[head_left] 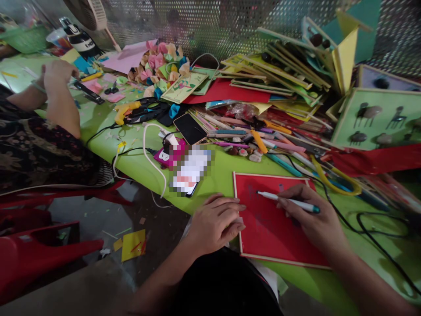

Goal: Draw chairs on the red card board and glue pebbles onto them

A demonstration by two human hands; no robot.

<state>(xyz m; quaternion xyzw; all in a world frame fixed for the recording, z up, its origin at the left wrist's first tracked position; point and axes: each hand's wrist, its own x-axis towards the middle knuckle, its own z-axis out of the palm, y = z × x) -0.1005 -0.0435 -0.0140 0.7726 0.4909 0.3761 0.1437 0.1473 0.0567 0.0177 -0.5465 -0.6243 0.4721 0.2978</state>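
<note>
A red board (279, 237) with a thin pale wooden rim lies on the green table in front of me. Faint dark marks show on its upper left part. My right hand (309, 215) grips a white marker pen (269, 195) with a teal rear end, its tip at those marks. My left hand (217, 224) rests on the board's left edge, fingers loosely bent and lying over the rim. By its fingertips is a small pale piece, too unclear to name. A phone (192, 169) with a lit, blurred screen lies beyond my left hand.
Pens and sticks (230, 131) lie behind the board, with stacked framed boards (272, 70) further back. A black cable (332, 202) runs along the right. At left, another person's arm (62, 96) reaches over the table near a yellow glue gun (125, 112). A red chair (39, 259) stands below.
</note>
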